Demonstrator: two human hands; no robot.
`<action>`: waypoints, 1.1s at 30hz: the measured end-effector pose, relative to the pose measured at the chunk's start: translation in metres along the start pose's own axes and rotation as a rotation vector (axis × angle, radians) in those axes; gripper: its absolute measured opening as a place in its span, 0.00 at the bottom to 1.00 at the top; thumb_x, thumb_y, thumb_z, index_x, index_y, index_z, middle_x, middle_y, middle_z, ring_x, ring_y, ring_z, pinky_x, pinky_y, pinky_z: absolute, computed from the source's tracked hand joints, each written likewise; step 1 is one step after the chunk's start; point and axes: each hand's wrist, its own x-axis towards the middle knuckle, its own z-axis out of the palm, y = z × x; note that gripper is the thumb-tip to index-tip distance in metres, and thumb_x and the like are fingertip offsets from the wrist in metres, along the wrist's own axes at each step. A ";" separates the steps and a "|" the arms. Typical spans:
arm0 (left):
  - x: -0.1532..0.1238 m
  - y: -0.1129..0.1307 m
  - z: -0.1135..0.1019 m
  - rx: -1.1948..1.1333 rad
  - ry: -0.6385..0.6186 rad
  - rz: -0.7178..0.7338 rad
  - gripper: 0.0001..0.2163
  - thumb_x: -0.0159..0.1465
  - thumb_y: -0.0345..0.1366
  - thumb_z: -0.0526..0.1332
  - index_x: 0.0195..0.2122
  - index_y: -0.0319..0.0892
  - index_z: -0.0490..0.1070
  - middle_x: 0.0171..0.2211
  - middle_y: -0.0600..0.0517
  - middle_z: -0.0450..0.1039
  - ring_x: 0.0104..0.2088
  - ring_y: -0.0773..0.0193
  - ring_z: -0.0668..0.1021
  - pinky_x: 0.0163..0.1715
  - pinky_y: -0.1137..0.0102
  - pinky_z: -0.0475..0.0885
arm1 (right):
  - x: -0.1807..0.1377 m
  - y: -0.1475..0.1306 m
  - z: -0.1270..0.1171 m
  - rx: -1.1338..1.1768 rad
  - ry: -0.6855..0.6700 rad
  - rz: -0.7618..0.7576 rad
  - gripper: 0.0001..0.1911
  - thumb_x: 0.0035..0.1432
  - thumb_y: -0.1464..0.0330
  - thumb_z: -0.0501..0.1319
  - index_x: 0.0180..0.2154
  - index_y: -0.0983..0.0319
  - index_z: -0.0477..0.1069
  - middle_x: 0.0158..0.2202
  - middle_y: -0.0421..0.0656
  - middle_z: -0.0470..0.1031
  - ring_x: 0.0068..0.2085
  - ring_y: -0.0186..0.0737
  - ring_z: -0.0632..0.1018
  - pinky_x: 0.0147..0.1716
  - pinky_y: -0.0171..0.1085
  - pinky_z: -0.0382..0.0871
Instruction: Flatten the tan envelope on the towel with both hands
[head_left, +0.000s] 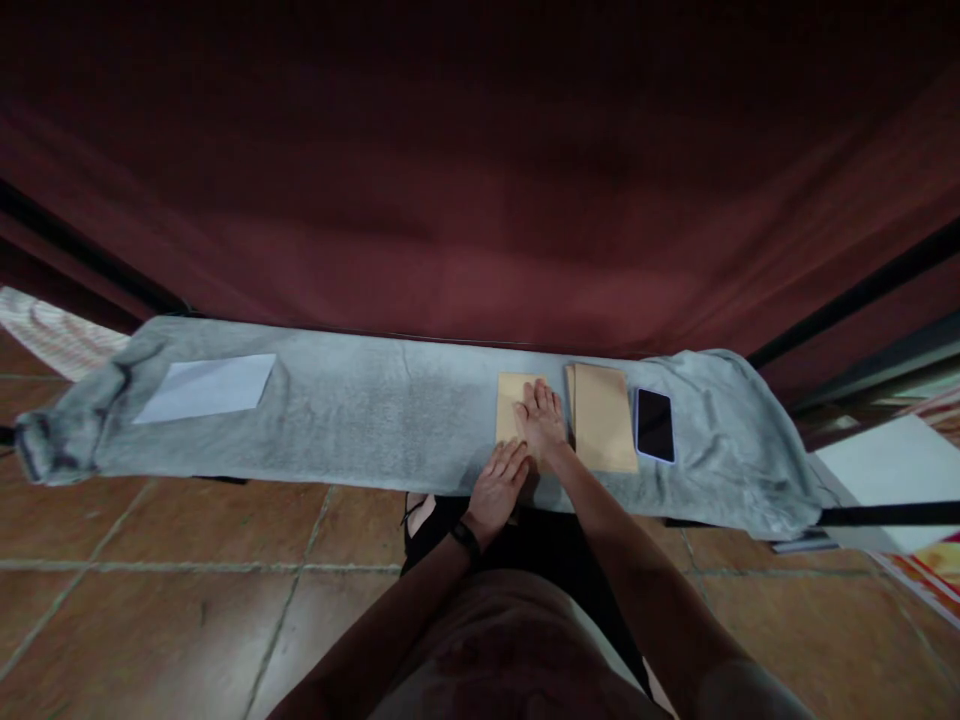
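A light brown sheet of paper (508, 398) lies flat on the grey cloth, partly covered by both hands. My right hand (541, 418) rests on its upper right part, palm down with the fingers stretched out. Over its lower left edge lies my left hand (498, 484), also flat, a dark band around the wrist. Whether the sheet is folded I cannot tell. Just right of my right hand sits a small stack of brown paper pieces (606, 415), slightly fanned at its left side.
A phone (655, 425) with a pale rim lies right of the stack. White paper (206, 388) is at the left end of the grey cloth (360, 400) on the narrow table. A dark red curtain (465, 260) hangs behind. White boards (900, 480) stand at the right.
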 end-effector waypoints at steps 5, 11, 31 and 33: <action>-0.001 -0.002 0.006 -0.078 -0.060 0.090 0.22 0.71 0.30 0.50 0.66 0.44 0.59 0.68 0.46 0.57 0.67 0.58 0.62 0.66 0.60 0.57 | 0.011 0.007 0.005 0.023 0.072 0.010 0.31 0.71 0.59 0.43 0.68 0.69 0.53 0.70 0.59 0.50 0.69 0.55 0.56 0.64 0.56 0.49; -0.001 -0.004 0.001 -0.095 -0.119 0.147 0.25 0.69 0.29 0.53 0.68 0.48 0.56 0.69 0.42 0.54 0.68 0.55 0.59 0.66 0.55 0.54 | 0.004 0.009 0.008 0.096 0.083 -0.001 0.32 0.70 0.59 0.43 0.67 0.74 0.52 0.69 0.62 0.50 0.68 0.56 0.56 0.65 0.57 0.49; -0.018 -0.011 0.007 -0.097 -0.077 0.174 0.24 0.67 0.24 0.49 0.64 0.38 0.62 0.66 0.43 0.60 0.68 0.58 0.60 0.67 0.55 0.56 | -0.145 0.009 -0.021 0.157 0.061 -0.186 0.30 0.71 0.60 0.46 0.68 0.68 0.52 0.69 0.54 0.54 0.69 0.49 0.58 0.67 0.51 0.53; -0.024 -0.012 0.006 -0.101 -0.066 0.153 0.25 0.66 0.23 0.48 0.65 0.37 0.61 0.66 0.42 0.59 0.67 0.58 0.61 0.67 0.56 0.57 | -0.156 0.008 -0.023 0.163 0.059 -0.207 0.31 0.71 0.60 0.48 0.68 0.69 0.52 0.69 0.55 0.55 0.69 0.50 0.58 0.66 0.51 0.53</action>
